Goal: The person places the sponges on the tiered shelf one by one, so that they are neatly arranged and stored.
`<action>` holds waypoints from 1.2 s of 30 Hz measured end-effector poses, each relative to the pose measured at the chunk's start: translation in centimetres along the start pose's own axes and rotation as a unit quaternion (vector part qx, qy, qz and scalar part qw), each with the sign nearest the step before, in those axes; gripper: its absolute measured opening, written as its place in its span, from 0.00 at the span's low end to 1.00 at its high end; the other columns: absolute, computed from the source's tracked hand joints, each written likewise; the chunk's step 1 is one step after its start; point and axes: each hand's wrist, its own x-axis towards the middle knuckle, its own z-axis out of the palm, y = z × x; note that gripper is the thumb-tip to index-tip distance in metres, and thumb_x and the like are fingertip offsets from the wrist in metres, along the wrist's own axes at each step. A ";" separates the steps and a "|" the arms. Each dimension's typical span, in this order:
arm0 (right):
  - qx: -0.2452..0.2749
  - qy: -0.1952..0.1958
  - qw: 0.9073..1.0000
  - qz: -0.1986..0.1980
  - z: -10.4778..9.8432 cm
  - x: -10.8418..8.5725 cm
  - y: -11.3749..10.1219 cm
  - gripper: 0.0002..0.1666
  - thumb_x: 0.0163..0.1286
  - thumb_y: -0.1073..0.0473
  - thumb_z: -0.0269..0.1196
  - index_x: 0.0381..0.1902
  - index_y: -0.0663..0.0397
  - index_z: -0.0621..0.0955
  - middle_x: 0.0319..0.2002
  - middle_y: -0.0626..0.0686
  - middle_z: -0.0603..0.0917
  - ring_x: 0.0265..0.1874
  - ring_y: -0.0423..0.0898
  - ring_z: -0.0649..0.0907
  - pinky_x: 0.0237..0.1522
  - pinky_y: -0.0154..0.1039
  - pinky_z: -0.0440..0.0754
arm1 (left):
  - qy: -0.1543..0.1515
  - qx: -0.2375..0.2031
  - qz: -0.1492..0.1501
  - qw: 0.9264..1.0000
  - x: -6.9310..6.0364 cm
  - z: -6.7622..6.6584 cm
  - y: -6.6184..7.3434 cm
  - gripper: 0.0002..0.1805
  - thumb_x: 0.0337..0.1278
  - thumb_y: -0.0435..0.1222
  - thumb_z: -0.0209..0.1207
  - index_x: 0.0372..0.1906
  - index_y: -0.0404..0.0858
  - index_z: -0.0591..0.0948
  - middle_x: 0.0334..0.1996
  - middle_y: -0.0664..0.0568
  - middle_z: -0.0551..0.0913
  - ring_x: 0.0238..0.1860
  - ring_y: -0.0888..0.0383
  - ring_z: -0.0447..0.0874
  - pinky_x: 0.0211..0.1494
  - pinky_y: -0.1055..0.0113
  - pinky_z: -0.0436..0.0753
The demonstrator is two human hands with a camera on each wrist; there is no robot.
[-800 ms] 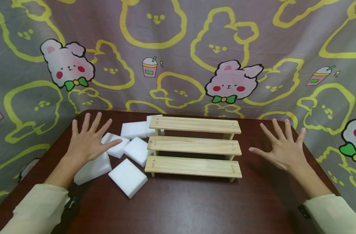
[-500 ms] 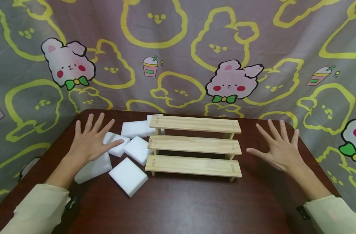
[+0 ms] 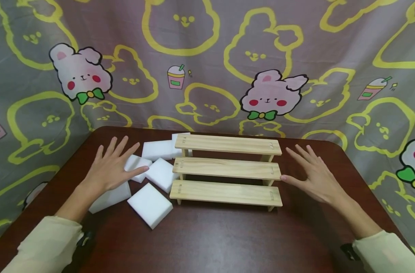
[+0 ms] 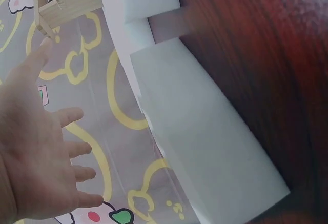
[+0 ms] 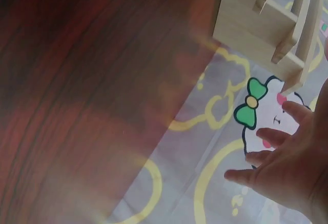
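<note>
A three-tier wooden shelf (image 3: pixel 226 192) stands on the table in the head view, its plank steps rising toward the back. To its left lie several white foam blocks (image 3: pixel 150 205), some partly hidden by the hand or the shelf. My left hand (image 3: pixel 108 168) hovers over the blocks with fingers spread, holding nothing; in the left wrist view a long foam block (image 4: pixel 205 137) lies beside it. My right hand (image 3: pixel 316 178) is held beside the shelf's right end, fingers extended and nothing in them. Its thumb tip overlaps the shelf's edge in the head view; I cannot tell whether they touch.
The dark red-brown table (image 3: pixel 207 242) has rounded back corners. A grey curtain (image 3: pixel 207 68) printed with yellow outlines and rabbit faces hangs behind it and along the sides. One foam block (image 3: pixel 157 149) lies at the back, close to the shelf's left end.
My right hand has moved left toward the shelf's right end, its fingers drawing closer together. My left hand has shifted slightly right and nearer. The shelf and blocks have stayed in place.
</note>
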 end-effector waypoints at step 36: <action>0.109 -0.017 0.992 -0.054 1.7 1.3 -0.7 0.32 0.60 0.55 0.78 0.60 0.55 0.81 0.55 0.58 0.86 0.57 0.62 0.81 0.55 0.64 0.75 | 0.016 -0.183 0.075 0.980 -2.2 0.5 -5.2 0.28 0.55 0.42 0.75 0.56 0.30 0.82 0.50 0.38 0.84 0.48 0.43 0.81 0.50 0.46 0.83</action>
